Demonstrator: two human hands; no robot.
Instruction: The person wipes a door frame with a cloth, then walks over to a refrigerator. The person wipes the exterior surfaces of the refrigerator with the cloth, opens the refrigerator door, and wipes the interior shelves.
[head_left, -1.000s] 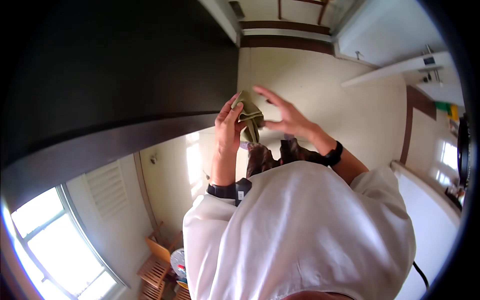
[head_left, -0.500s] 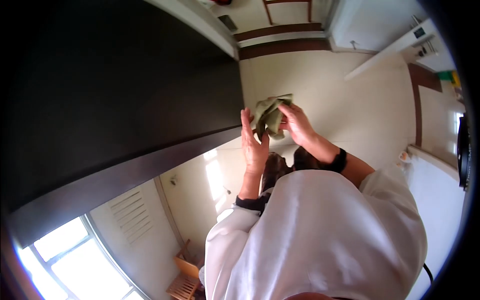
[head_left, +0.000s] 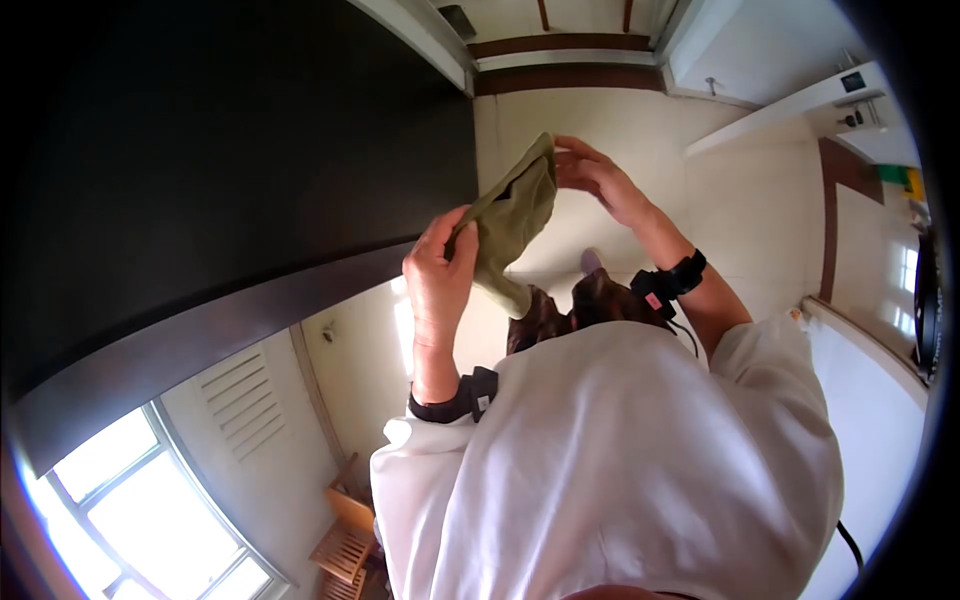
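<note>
An olive-green cloth (head_left: 515, 225) hangs between my hands, stretched along its upper edge. A dark fold or gap shows just under that edge, and the lower end droops toward my legs. My left hand (head_left: 437, 268) pinches the left end of the edge between thumb and fingers. At the upper right corner, my right hand (head_left: 605, 185) has its fingertips closed on the cloth. Both wrists wear black straps, the right one (head_left: 672, 283) with a small box on it.
A large dark tabletop (head_left: 260, 180) fills the left side, its edge close to my left hand. A wooden folding chair (head_left: 345, 525) stands at lower left near a bright window (head_left: 150, 520). A white door (head_left: 780, 110) is at upper right.
The crumpled cloth is now spread open and stretched out. My left hand has moved left and down toward me; my right hand has moved slightly up and away.
</note>
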